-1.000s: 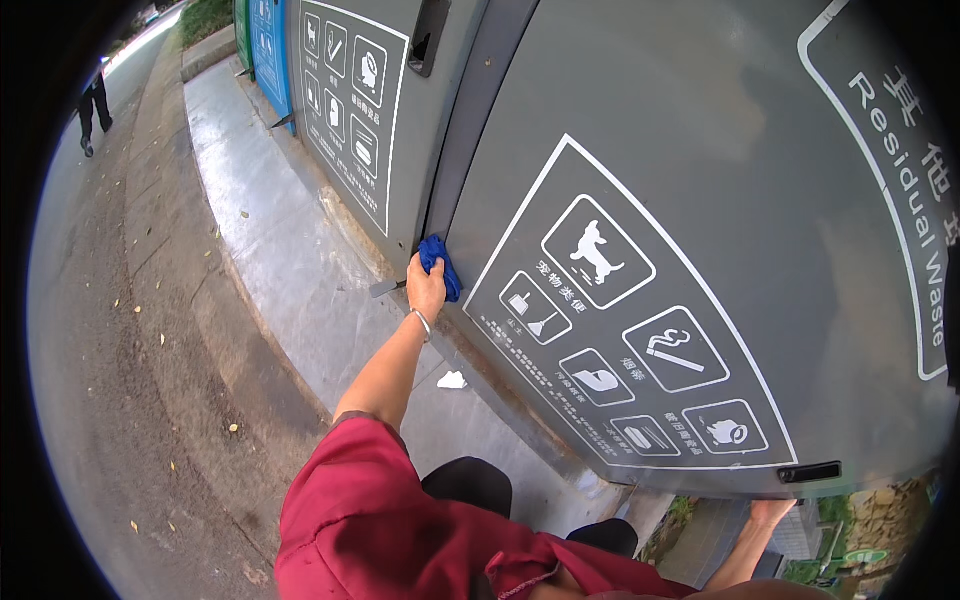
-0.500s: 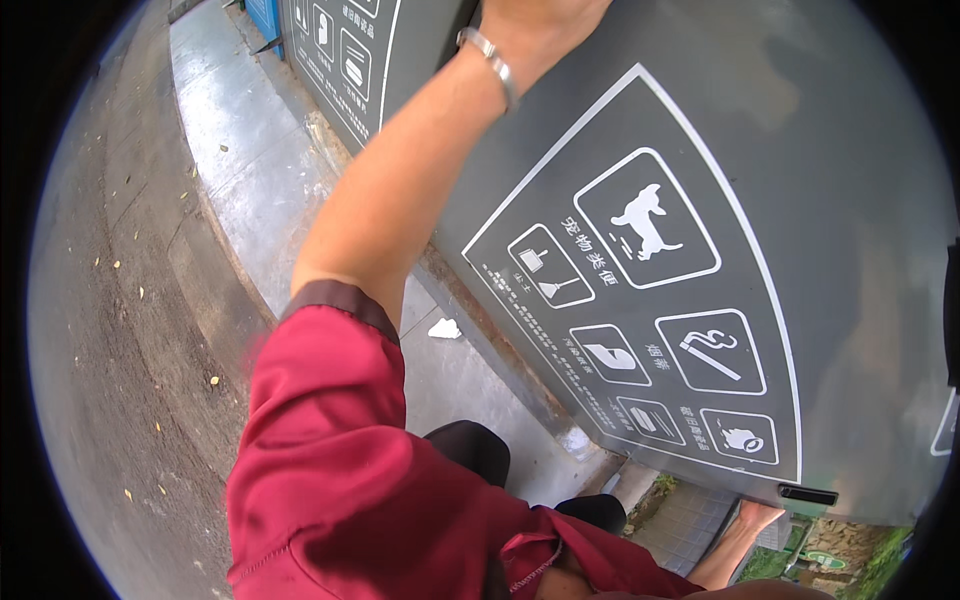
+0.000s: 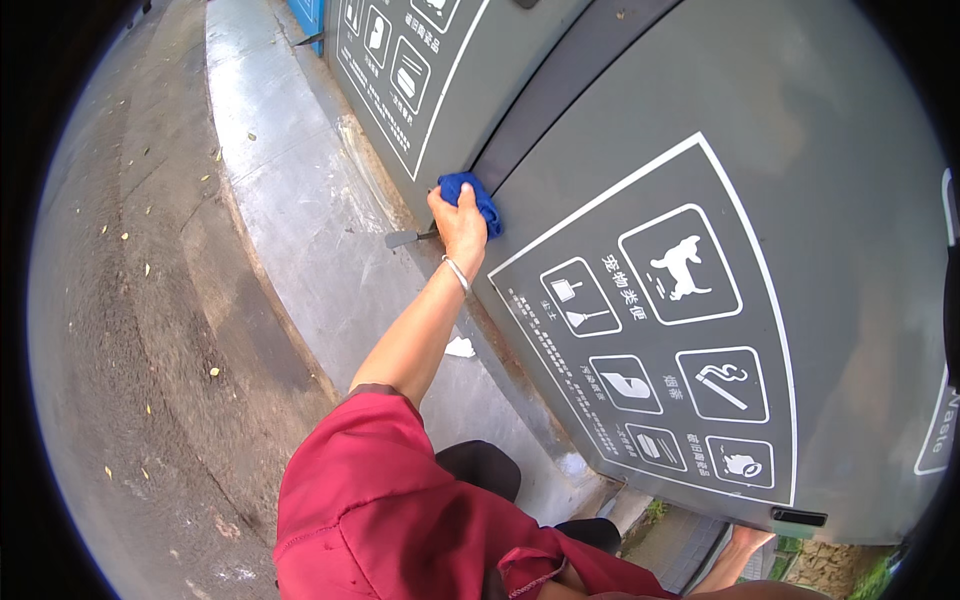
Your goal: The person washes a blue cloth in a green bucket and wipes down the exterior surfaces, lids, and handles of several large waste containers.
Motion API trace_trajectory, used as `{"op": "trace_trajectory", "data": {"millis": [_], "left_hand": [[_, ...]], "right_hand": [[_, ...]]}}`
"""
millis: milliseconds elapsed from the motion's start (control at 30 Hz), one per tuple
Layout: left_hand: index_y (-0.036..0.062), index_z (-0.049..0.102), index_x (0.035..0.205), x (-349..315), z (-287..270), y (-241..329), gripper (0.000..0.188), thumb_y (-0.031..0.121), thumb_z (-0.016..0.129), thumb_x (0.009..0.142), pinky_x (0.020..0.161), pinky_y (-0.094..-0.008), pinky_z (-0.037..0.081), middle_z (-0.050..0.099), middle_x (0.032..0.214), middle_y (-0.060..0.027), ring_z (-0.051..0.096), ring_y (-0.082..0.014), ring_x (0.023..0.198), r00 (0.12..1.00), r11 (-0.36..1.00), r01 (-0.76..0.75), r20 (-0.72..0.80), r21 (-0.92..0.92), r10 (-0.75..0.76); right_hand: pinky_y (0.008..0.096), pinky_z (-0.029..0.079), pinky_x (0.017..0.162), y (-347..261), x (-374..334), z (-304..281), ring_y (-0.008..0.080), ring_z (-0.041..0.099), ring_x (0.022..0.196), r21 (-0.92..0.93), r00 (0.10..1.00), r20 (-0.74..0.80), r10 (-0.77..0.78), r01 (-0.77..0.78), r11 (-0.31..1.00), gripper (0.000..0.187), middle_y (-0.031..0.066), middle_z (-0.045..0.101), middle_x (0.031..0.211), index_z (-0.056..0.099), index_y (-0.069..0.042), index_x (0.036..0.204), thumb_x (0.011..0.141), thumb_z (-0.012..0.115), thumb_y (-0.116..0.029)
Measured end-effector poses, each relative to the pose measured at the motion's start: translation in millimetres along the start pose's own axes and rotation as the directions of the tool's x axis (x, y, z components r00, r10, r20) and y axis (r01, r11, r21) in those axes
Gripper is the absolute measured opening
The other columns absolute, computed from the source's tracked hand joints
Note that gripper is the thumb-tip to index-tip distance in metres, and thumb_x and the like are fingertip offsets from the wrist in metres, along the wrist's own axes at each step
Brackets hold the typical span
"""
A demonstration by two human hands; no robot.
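Observation:
My left hand (image 3: 461,222) is closed on a crumpled blue cloth (image 3: 480,200). The cloth presses against the grey bin panel (image 3: 570,150) near its lower edge, by the dark strip (image 3: 560,80) between two panels. My left arm has a dark red sleeve and a silver bracelet. At the lower right, my right hand (image 3: 748,541) is by the panel's edge, below a small black recessed handle (image 3: 798,517); its fingers are hidden. White pictograms and a white outline (image 3: 768,275) mark the panel.
A flat dark pedal-like piece (image 3: 402,239) juts out beside my left hand. A white scrap (image 3: 460,347) lies on the shiny grey ledge (image 3: 290,200). A blue bin (image 3: 308,14) stands at the far end. To the left is a road (image 3: 150,300) with scattered yellow leaves.
My left hand has come down from the upper panel to its lower edge, and the blue cloth now shows. The view has shifted a little. My right hand stays near the panel's edge.

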State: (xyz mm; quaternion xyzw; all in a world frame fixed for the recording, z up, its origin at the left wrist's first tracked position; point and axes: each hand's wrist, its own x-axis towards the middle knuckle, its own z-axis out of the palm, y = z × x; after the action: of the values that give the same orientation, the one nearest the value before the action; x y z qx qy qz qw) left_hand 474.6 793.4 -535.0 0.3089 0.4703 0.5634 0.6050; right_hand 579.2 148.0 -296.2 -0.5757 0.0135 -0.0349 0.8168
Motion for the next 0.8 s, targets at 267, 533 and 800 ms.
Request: {"op": "trace_trajectory", "data": {"millis": [267,533,800], "left_hand": [[0.0042,0.047,0.116,-15.3,64.2,273.3,0.039,0.018,0.061,0.081,0.085,-0.0378,0.04,0.052,0.098,-0.0155,0.05,-0.0308,0.095,0.545,0.537,-0.77,0.082,-0.345,0.835],[0.0062,0.05,0.113,12.3,89.0,231.1,0.039,0.02,0.064,0.079,0.077,-0.0391,0.042,0.052,0.095,-0.0151,0.049,-0.0325,0.088,0.411,0.411,-0.911,0.004,-0.023,0.912],[0.0033,0.044,0.12,42.3,61.0,178.3,0.042,0.026,0.056,0.087,0.091,-0.0386,0.038,0.047,0.109,-0.0182,0.048,-0.0323,0.102,0.673,0.682,-0.73,0.215,0.038,0.708]], "right_hand": [[0.0434,0.037,0.098,0.3,3.0,-19.9,0.0261,0.047,0.114,-0.009,0.97,0.241,0.025,-0.024,1.0,0.047,0.0092,0.053,0.121,0.053,-0.007,0.118,0.087,0.048,-0.042],[0.043,0.04,0.095,3.8,18.5,-44.0,0.0256,0.05,0.11,0.064,0.994,-0.102,-0.028,0.035,0.997,0.046,0.0091,0.054,0.118,0.053,-0.007,0.116,0.088,0.045,-0.043],[0.0421,0.042,0.092,5.6,10.6,-50.3,0.0249,0.051,0.108,0.061,0.994,-0.102,-0.049,0.056,0.997,0.049,0.0086,0.055,0.116,0.052,-0.007,0.117,0.088,0.045,-0.045]]}}
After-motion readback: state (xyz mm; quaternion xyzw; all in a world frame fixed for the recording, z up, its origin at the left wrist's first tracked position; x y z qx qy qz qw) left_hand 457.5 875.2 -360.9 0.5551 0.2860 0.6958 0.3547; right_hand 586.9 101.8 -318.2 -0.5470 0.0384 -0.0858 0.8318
